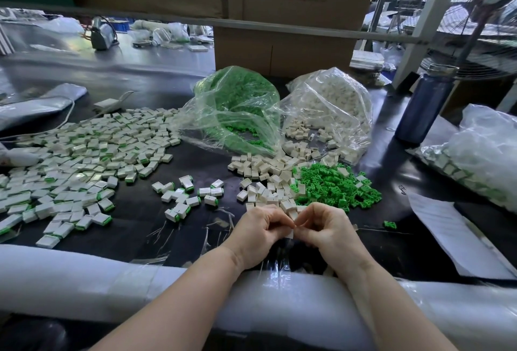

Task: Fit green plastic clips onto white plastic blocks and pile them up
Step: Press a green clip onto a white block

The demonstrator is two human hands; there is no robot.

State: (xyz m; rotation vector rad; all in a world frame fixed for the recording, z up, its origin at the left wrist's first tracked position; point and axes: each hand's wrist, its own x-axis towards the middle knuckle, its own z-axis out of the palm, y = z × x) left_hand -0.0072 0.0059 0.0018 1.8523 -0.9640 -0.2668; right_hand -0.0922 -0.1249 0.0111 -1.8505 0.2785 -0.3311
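Dark table (pixel 145 210) fills most of the view, w/ a white padded roll (pixel 84 280) along its near edge. Behind it, big cardboard boxes (pixel 279 51) stacked at the back centre.

Left side of table: wide spread of finished blocks (pixel 84 154), white w/ green edges showing, lying flat and overlapping, plus a looser scatter of approx a dozen nearer the centre. Back centre: clear bag of green clips (pixel 237 110), mouth open toward the viewer. Just right of it, touching, clear bag of white blocks (pixel 333 104), blocks spilling out the front. Far right: another clear bag (pixel 481 154) w/ white-and-green pieces inside, and a sheet of white paper (pixel 453 236) in front of it. Dark blue bottle (pixel 425 104) stands upright betw. the white-block bag and that far-right bag.

Centre, in front of the bags: loose heap of bare white blocks (pixel 265 171), and right beside it, touching, a heap of loose green clips (pixel 335 185). One stray green clip (pixel 390 224) lies apart, right of the hands.

Left hand (pixel 258 229) and right hand (pixel 321 227) meet near the table's front edge, fingers curled, fingertips pressed together pinching a small white block (pixel 290 234) betw. them. Can't tell if a clip is on it; fingers cover most of it.
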